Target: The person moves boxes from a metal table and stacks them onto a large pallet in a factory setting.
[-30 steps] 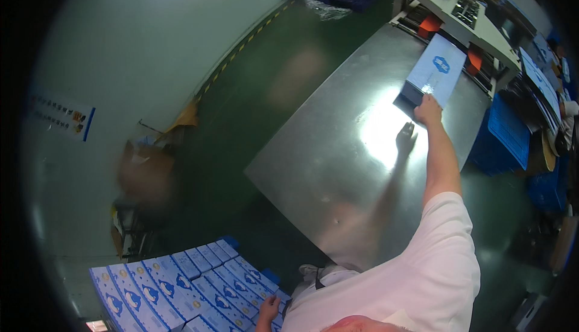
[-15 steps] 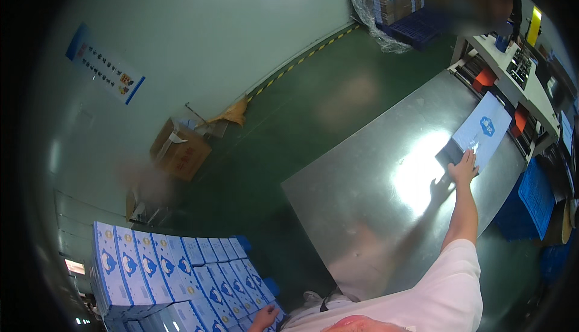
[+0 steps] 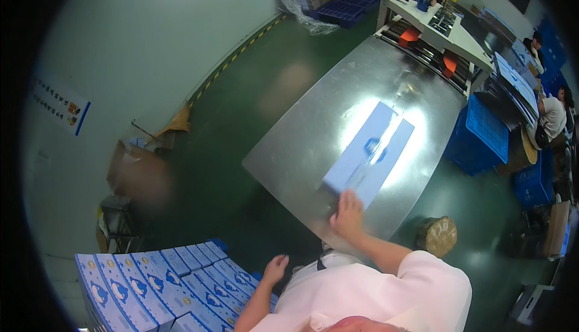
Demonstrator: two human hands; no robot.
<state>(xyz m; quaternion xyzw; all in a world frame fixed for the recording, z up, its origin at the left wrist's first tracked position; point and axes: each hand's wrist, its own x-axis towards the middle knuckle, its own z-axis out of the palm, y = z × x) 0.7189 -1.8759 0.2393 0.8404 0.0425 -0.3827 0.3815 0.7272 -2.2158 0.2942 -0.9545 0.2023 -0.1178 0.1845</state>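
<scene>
A long light blue box (image 3: 356,169) with a darker blue emblem and a shiny strip along its middle lies flat on the metal table (image 3: 289,145). At the box's near end is my right hand (image 3: 348,214), its fingers over the end edge; the thumb's grip is partly hidden. My left hand (image 3: 277,270) hangs low beside my body with curled fingers and nothing visible in them. Near it, at the lower left, rise stacked white-and-blue printed boxes (image 3: 151,284) in rows.
A machine with rollers and orange guides (image 3: 410,35) adjoins the table's far end. To the right stand a blue crate (image 3: 479,136) and a roll of brown tape (image 3: 438,235). An open carton (image 3: 136,166) sits by the left wall. Other people are at the far right.
The light blue box has slid from beside the machine toward me along the table, with my right hand at its near end. My left hand has lifted away from the stacked boxes.
</scene>
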